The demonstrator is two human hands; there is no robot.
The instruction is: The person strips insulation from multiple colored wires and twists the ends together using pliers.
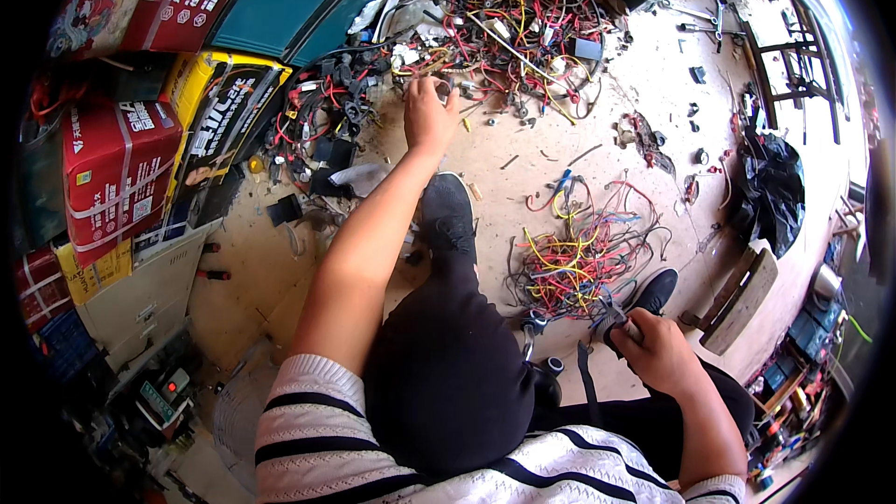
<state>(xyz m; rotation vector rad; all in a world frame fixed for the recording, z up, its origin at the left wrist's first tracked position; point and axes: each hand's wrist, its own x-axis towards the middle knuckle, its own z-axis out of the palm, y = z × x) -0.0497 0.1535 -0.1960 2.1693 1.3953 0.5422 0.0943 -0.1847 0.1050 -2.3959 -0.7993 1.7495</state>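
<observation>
My left hand is stretched forward over the near edge of a big tangle of wires. Its thumb and fingers are closed round a small dark piece that I cannot make out. Low on the right, my right hand grips a grey metal hand tool, perhaps pliers, beside my right shoe. Just beyond that tool a smaller heap of red, yellow and blue wires lies on the floor between my feet. My left shoe stands below the left hand.
Red cartons and a yellow-black box are stacked at left. Black connectors lie beside the wire tangle. A black plastic bag, a wooden board and a dark stool are at right. Small scraps litter the floor.
</observation>
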